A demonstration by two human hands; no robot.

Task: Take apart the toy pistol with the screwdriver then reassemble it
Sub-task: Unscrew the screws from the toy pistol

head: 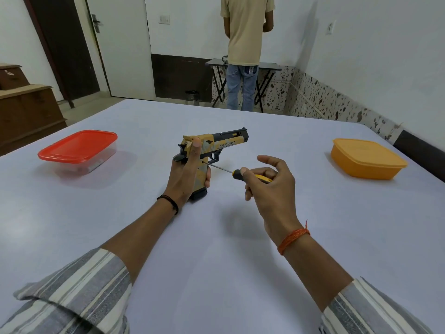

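White table surface (216,237) is occupied by a clear container with a red lid (78,151) at the left, its contents indistinct, and by a closed orange container (367,159) at the right, its contents hidden. Near the centre, the toy pistol (212,148) is held upright, butt on the table, by the left hand (184,175) curled round the grip. The screwdriver (243,173) is pinched at the handle by the right hand (269,186), tip set against the frame beside the trigger.

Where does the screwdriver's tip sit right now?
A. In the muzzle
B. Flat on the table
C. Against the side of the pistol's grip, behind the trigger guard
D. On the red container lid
C: the thin metal shaft of the yellow-and-black-handled screwdriver meets the side of the yellow-and-black plastic toy pistol behind the trigger guard.
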